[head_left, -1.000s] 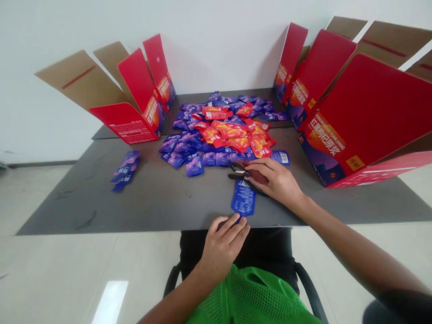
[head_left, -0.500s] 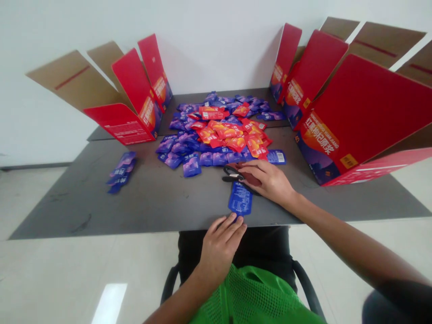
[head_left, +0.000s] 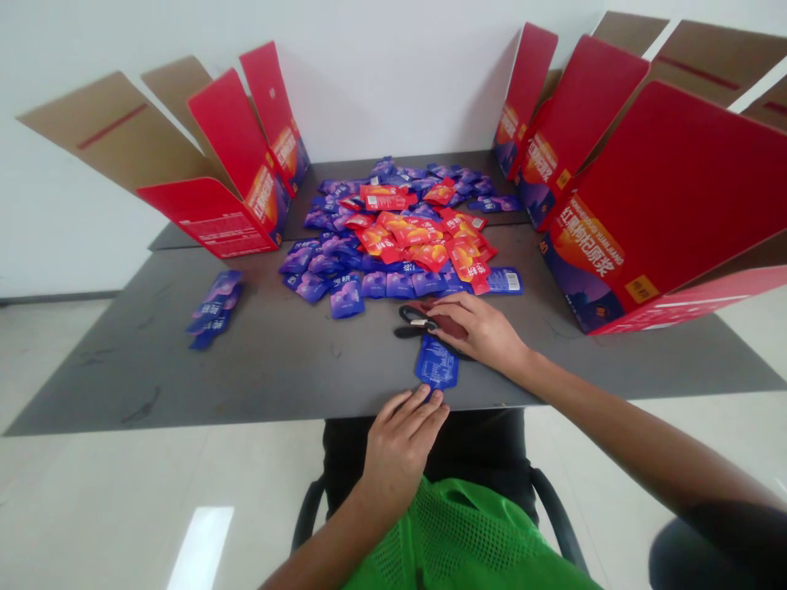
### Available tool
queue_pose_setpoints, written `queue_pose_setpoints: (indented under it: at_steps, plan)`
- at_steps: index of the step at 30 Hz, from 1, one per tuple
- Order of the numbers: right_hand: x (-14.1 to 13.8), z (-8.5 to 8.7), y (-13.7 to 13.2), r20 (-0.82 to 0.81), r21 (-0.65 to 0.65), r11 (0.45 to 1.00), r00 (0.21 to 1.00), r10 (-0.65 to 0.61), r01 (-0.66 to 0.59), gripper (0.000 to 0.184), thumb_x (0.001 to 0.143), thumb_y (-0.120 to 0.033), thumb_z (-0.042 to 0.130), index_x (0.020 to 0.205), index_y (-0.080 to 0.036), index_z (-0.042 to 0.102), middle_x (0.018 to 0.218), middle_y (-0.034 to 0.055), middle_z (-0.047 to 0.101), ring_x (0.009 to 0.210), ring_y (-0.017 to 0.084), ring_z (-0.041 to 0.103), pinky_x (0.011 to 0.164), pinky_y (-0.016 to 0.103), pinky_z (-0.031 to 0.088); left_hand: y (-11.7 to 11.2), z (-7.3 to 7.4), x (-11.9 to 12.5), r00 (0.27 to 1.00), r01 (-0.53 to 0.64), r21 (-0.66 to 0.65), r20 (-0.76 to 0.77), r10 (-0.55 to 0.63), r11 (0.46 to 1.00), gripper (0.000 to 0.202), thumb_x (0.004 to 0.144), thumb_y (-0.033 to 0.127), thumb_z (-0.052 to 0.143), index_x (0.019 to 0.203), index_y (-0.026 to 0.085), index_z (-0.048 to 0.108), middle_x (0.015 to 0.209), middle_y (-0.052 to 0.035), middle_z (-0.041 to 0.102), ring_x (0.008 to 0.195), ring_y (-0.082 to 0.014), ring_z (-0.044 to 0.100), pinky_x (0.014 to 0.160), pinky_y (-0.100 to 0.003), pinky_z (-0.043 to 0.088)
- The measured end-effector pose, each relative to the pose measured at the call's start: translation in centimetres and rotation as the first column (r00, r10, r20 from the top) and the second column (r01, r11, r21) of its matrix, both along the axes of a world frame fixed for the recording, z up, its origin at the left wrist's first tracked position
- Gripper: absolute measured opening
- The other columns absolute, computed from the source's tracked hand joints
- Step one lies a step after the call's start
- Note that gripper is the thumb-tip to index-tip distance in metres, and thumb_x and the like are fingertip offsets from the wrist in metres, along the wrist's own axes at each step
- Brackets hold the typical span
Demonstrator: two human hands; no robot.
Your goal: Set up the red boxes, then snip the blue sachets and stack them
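A blue printed sachet (head_left: 438, 365) lies flat near the table's front edge, its upper end covered. My left hand (head_left: 402, 434) rests with fingers stretched out, the tips touching the sachet's near end. Across the sachet's far end is a dark reddish flat object with a black looped handle or strap (head_left: 409, 332) and a small pale label; its exact kind is unclear. My right hand (head_left: 483, 332) curls its fingers over this object, hiding much of it. Beyond lies a heap of purple-blue sachets (head_left: 345, 297) with orange-red sachets (head_left: 409, 229) on top.
An open red carton (head_left: 209, 217) stands at the left, with another behind it. Several open red cartons (head_left: 652, 197) line the right side. A few blue sachets (head_left: 214, 310) lie apart on the left of the grey table (head_left: 295, 360). A white wall closes the back.
The black-looped object and my right hand have slid slightly left across the sachet. My left hand stays at the sachet's near end. The view has shifted a little.
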State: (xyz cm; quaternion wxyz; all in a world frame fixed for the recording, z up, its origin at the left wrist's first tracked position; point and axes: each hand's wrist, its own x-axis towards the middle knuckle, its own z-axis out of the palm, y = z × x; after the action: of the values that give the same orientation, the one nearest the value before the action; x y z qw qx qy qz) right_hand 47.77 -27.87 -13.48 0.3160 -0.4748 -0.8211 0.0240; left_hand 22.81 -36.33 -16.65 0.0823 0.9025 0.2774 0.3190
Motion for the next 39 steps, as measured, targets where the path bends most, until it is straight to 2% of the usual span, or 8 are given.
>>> queue_pose_setpoints:
  at_steps: [3,7,13,23,29,33,36,39]
  plan:
    - [0.3,1.2,0.4,0.032,0.037,0.999,0.999,-0.021,0.020,0.029,0.099,-0.030,0.065,0.128,-0.025,0.066,0.127,0.0101,0.069,0.114,0.025,0.068,0.094,0.043,0.059,-0.1,-0.1,0.0,1.000,-0.007,-0.003,0.002,0.007,1.000,0.031,0.110,0.016,0.044,0.122,0.017,0.072,0.129,-0.0043,0.076,0.124,-0.0218,0.070,0.104,-0.042,0.057]
    - [-1.7,2.5,-2.8,-0.024,0.056,0.998,0.999,0.027,-0.026,0.030,0.100,-0.028,0.065,0.129,-0.025,0.065,0.131,0.0088,0.068,0.121,0.023,0.066,0.100,0.040,0.058,0.0,0.0,0.1,1.000,-0.006,0.008,0.006,0.006,1.000,0.030,0.109,0.016,0.045,0.121,0.018,0.073,0.126,-0.0039,0.077,0.123,-0.0217,0.070,0.104,-0.041,0.056]
    - [-3.6,0.5,-5.6,-0.023,-0.067,0.987,0.989,0.146,-0.147,0.025,0.102,-0.026,0.060,0.126,-0.025,0.066,0.130,0.0077,0.070,0.120,0.022,0.067,0.098,0.040,0.060,0.1,0.1,0.1,1.000,-0.002,-0.005,0.004,0.002,1.000,0.030,0.109,0.016,0.045,0.120,0.018,0.073,0.121,-0.0040,0.079,0.116,-0.0217,0.073,0.104,-0.042,0.056]
    - [1.2,0.9,0.8,0.131,0.153,0.988,0.990,-0.049,0.029,0.022,0.102,-0.026,0.061,0.122,-0.021,0.070,0.122,0.0117,0.072,0.111,0.026,0.069,0.092,0.042,0.059,0.2,0.4,0.2,0.999,0.007,-0.001,-0.037,-0.007,1.000,0.023,0.107,0.017,0.053,0.119,0.018,0.072,0.127,-0.0044,0.076,0.123,-0.0225,0.070,0.103,-0.041,0.057]
    - [3.1,2.4,-3.9,-0.029,0.293,0.941,0.985,-0.170,0.171,0.038,0.093,-0.023,0.074,0.130,-0.027,0.067,0.133,0.0099,0.068,0.118,0.027,0.068,0.102,0.044,0.057,1.5,2.1,1.6,0.996,-0.009,-0.060,-0.086,0.004,0.998,0.035,0.098,0.046,0.069,0.118,0.018,0.070,0.110,-0.0061,0.078,0.103,-0.0228,0.074,0.097,-0.040,0.057]
    - [4.5,1.8,-7.0,-0.146,0.330,0.889,0.948,-0.284,0.317,0.039,0.090,-0.027,0.077,0.128,-0.031,0.069,0.127,0.0075,0.070,0.111,0.027,0.070,0.098,0.043,0.058,1.9,2.0,2.9,0.972,-0.080,-0.003,-0.221,0.077,0.997,0.074,0.091,0.063,0.071,0.146,0.016,0.055,0.149,-0.0141,0.060,0.139,-0.0317,0.055,0.111,-0.044,0.051]
    - [5.6,0.7,-8.2,-0.121,0.317,0.864,0.920,-0.372,0.391,0.033,0.093,-0.034,0.073,0.125,-0.034,0.068,0.120,0.0078,0.071,0.101,0.028,0.073,0.090,0.043,0.060,1.8,1.0,3.2,0.943,-0.072,0.086,-0.319,0.096,0.994,0.078,0.095,0.058,0.068,0.154,0.011,0.047,0.165,-0.0137,0.043,0.155,-0.0320,0.035,0.120,-0.042,0.044]
    - [6.6,-0.1,-8.5,-0.075,0.290,0.862,0.908,-0.412,0.415,0.029,0.096,-0.046,0.065,0.123,-0.035,0.065,0.117,0.0083,0.072,0.094,0.030,0.074,0.083,0.045,0.061,1.6,0.5,2.5,0.924,-0.048,0.162,-0.367,0.105,0.986,0.056,0.104,0.040,0.059,0.152,0.012,0.050,0.162,-0.0110,0.047,0.152,-0.0277,0.041,0.119,-0.040,0.045]
